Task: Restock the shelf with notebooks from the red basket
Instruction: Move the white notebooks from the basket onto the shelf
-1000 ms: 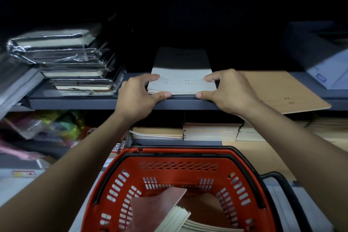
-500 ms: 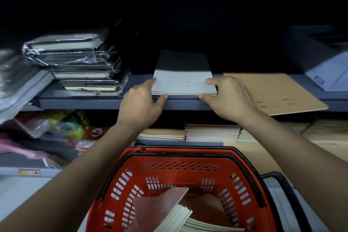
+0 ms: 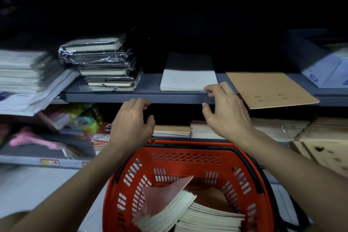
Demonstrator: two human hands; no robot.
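- Grey-white paper-covered notebooks lie in a flat stack at the front edge of the dark grey metal shelf, probably squared for display.
- The right hand has loosely curled fingers touching the stack's near corner; the left hand hangs relaxed and empty below the shelf lip.
- The red plastic basket holds pink-covered notebooks awaiting shelving.
- Cover print is too small to read.

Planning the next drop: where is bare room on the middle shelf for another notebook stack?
One bare patch of the grey shelf, between the wrapped black notebooks and the white notebook stack. It looks too narrow for a full stack. Right of the white stack it is crowded: the brown notebook overhangs the edge, with the right hand in front. Left end is piled.
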